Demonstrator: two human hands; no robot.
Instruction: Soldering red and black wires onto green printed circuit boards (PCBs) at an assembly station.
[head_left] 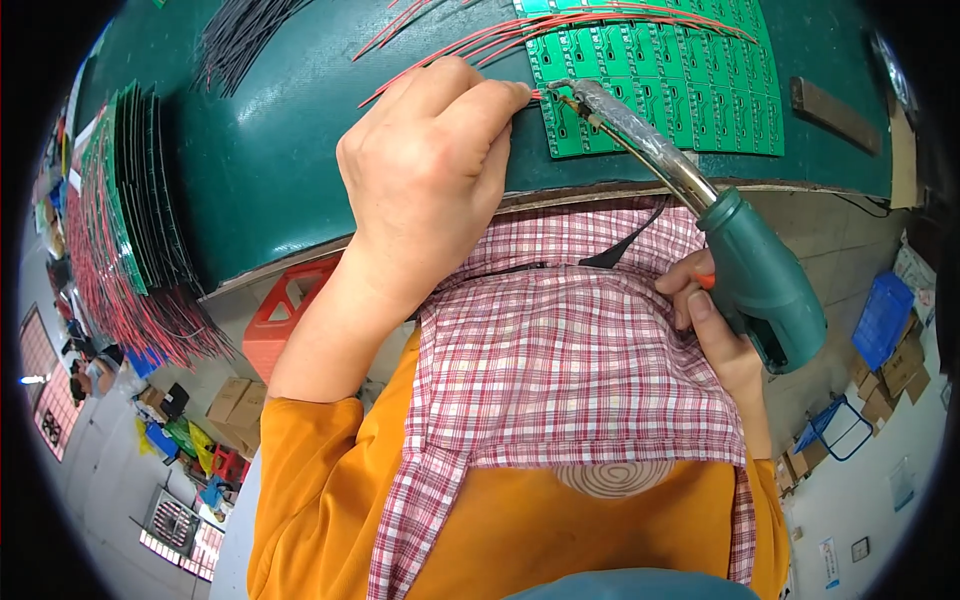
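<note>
My left hand (425, 155) is closed in a pinch on a thin red wire, whose end (537, 95) pokes out past the fingertips at the near left edge of a green circuit board panel (650, 125). My right hand (722, 335) grips a soldering gun (765, 270) with a green body, a finger by its orange trigger. The gun's metal barrel slants up and left, its tip over the board's edge close to the wire end. I cannot tell whether the tip touches the wire. Several loose red wires (500, 38) lie across the panel and the table.
Black wires (240, 45) lie at the far left of the green table (290, 150). Boards with red and black wires (135, 200) stand stacked at the left edge. A dark flat bar (835, 115) lies right of the panel. A red stool (285, 315) stands below the table.
</note>
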